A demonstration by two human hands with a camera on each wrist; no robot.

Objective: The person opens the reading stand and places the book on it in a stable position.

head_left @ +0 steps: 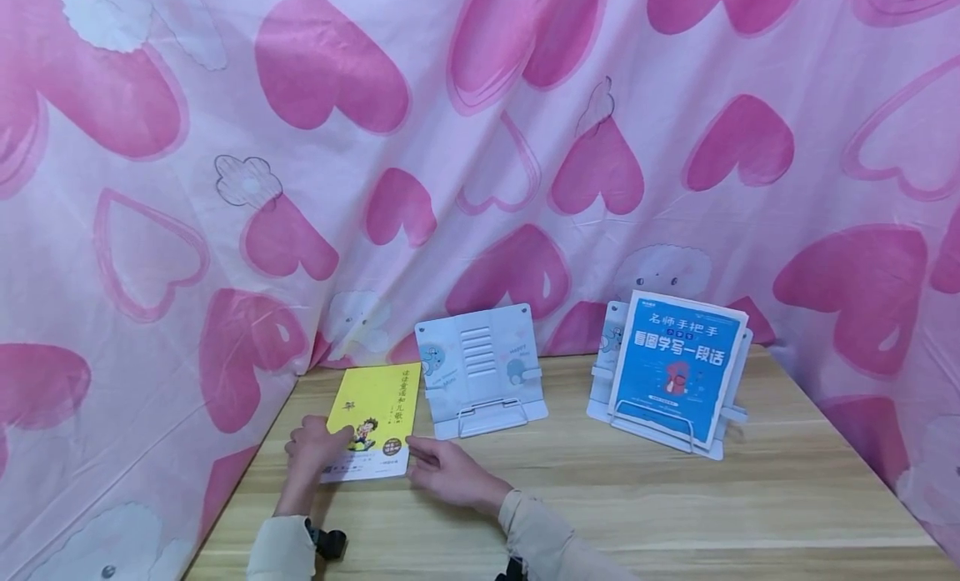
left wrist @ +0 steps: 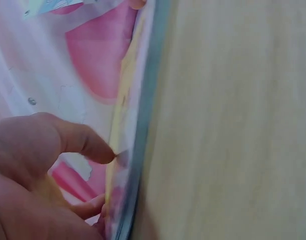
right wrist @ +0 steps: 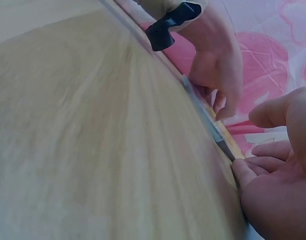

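A yellow book (head_left: 377,398) with a cartoon child on its cover lies flat at the left of the wooden table. My left hand (head_left: 313,449) holds its left edge, thumb over the cover and fingers curled beside it. In the left wrist view the left thumb (left wrist: 90,140) touches the book (left wrist: 137,125) near its edge. At the lower right edge of the book rests my right hand (head_left: 456,474). The right wrist view shows the fingertips of the right hand (right wrist: 285,172) against that edge, with the thumb raised apart from it.
An unloaded light-blue book stand (head_left: 480,368) with a wire rest stands just right of the yellow book. Farther right, a second stand (head_left: 600,406) bears a blue book (head_left: 675,368) leaning back. A pink heart-patterned curtain (head_left: 480,147) hangs behind the table (head_left: 600,506).
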